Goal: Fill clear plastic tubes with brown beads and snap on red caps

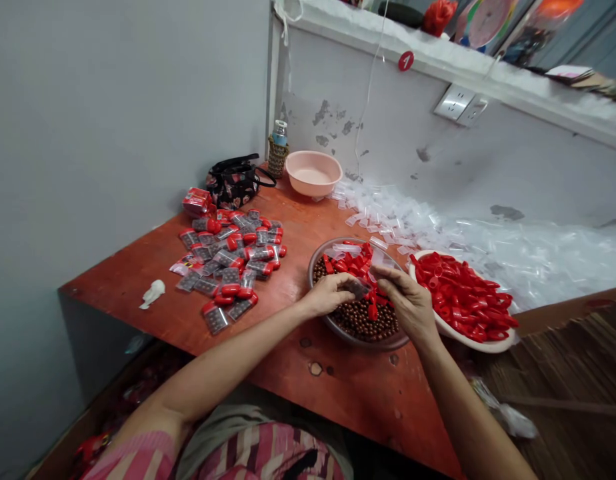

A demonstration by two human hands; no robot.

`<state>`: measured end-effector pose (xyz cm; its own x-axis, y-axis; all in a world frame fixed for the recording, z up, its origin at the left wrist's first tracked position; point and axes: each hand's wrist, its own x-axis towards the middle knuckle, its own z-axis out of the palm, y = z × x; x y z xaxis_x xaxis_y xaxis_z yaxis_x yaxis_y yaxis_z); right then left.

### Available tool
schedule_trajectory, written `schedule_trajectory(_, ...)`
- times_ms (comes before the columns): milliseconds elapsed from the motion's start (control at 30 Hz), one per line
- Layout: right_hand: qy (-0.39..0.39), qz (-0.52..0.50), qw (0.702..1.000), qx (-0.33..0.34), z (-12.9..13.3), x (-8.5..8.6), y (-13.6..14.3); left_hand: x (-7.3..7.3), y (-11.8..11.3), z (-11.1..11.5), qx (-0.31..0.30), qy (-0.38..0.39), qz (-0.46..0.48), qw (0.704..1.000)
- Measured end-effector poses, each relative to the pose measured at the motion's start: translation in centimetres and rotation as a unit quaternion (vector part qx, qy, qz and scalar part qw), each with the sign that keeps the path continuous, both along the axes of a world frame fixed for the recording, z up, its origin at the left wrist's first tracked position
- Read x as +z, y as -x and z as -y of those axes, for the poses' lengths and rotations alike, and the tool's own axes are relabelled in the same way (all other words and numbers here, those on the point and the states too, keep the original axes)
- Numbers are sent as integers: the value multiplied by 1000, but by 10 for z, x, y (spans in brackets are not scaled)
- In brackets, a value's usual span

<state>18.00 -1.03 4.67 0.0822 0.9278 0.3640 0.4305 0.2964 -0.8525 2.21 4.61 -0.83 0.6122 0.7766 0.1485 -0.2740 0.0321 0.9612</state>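
Note:
Over a grey bowl (338, 328) of small brown balls, red plastic pieces and clear sleeves, both hands are close together. My left hand (333, 293) pinches a small clear sleeve (359, 288) that looks dark with balls inside. My right hand (404, 299) is beside it, its fingers bent near the sleeve's right side; what lies between them, if anything, is too small to make out. Right of the bowl, a white basin (493, 345) holds a heap of red plastic pieces (458, 293). Filled clear packs with red ends (228, 257) lie piled on the table's left side.
Clear plastic sleeves (468, 240) are heaped along the wall. A pink basin (314, 175), a flowered black bag (234, 183) and a bottle in a woven holder (278, 150) stand at the back. Crumpled white tissue (153, 293) lies left on the red table (283, 373).

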Motion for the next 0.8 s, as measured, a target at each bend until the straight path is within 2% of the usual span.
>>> schedule_trajectory(67, 22, 26, 999, -6, 8, -2, -9, 1, 0, 0, 6, 59, 36, 998)
schedule_trajectory(133, 89, 93, 991, 24, 15, -7, -21, 3, -1, 0, 17, 104, 65, 992)
schedule_trajectory(200, 140, 163, 976, 18, 18, -13, -34, 2, -2, 1, 9, 84, 63, 994)
schedule_trajectory(300, 141, 247, 955, -80, 15, -24, -51, 0, -3, 2, 4, 9, 35, 999)
schedule_trajectory(400, 180, 363, 910, -91, 5, -35, -56, 0, -3, 3, 30, 5, 29, 999)
schedule_trajectory(533, 221, 497, 832, -105, -4, -42, -48, 4, -1, 4, 14, -11, -1, 1000)
schedule_trajectory(600, 194, 536, 818, -69, -5, -40, -46, 5, 0, 4, 15, -18, -9, 1000)
schedule_trajectory(667, 134, 569, 810, 37, -5, -38, -48, 4, 0, 4, 22, -33, -18, 999)
schedule_trajectory(733, 74, 598, 784, 147, -5, -35, -50, 2, 0, 4, 26, -52, -30, 998)
schedule_trajectory(800, 41, 627, 752, 199, -6, -33, -52, 0, -1, 3, 25, -59, -40, 997)
